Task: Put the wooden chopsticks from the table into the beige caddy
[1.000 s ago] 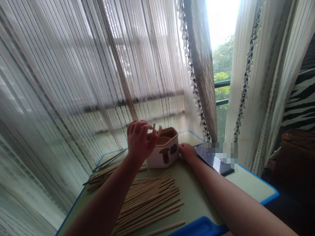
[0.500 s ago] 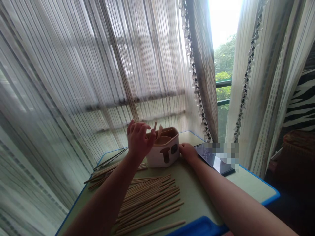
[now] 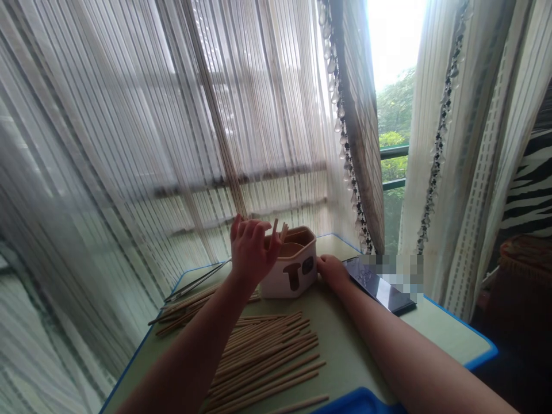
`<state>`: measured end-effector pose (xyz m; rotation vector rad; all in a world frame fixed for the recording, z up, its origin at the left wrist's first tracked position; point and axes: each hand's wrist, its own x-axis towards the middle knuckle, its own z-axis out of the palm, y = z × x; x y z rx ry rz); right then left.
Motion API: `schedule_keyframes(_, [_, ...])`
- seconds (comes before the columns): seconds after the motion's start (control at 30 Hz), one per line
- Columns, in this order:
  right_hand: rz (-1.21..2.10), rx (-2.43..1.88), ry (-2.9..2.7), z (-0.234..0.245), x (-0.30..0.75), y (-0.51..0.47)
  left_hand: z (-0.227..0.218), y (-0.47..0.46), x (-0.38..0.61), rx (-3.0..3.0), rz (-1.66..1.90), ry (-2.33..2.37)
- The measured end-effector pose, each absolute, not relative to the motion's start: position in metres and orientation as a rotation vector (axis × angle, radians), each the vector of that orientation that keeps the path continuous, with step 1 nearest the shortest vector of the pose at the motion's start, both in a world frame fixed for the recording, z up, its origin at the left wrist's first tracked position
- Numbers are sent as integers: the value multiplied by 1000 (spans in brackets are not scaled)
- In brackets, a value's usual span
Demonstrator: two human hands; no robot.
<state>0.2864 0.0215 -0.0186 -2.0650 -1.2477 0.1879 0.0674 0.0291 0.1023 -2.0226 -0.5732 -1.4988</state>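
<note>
A white chopstick holder with a brown inside and a dark T-like mark stands at the table's back. My left hand is at its left rim, fingers curled toward the thumb. A thin wooden chopstick rises at the thumb tip and appears to be in its grasp; the fingers partly hide it. More stick ends show just to the right, inside the holder. Closed against the holder's right side is my right hand, its fingertips hidden. Several loose chopsticks lie in front, partly under my left forearm.
A dark phone or tablet lies right of my right hand. More sticks and a thin dark-and-light strip lie at the left. The green table has a blue edge; striped curtains hang behind.
The whole view has shifted slightly, so everything sits a little lower and further right. Both hands keep nearly the same places at the holder.
</note>
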Motion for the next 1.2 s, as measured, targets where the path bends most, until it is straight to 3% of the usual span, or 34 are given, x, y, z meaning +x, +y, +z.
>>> schedule_keyframes(1.2, [197, -2108, -1260, -17, 286, 20, 103, 32, 66, -2025, -1567, -673])
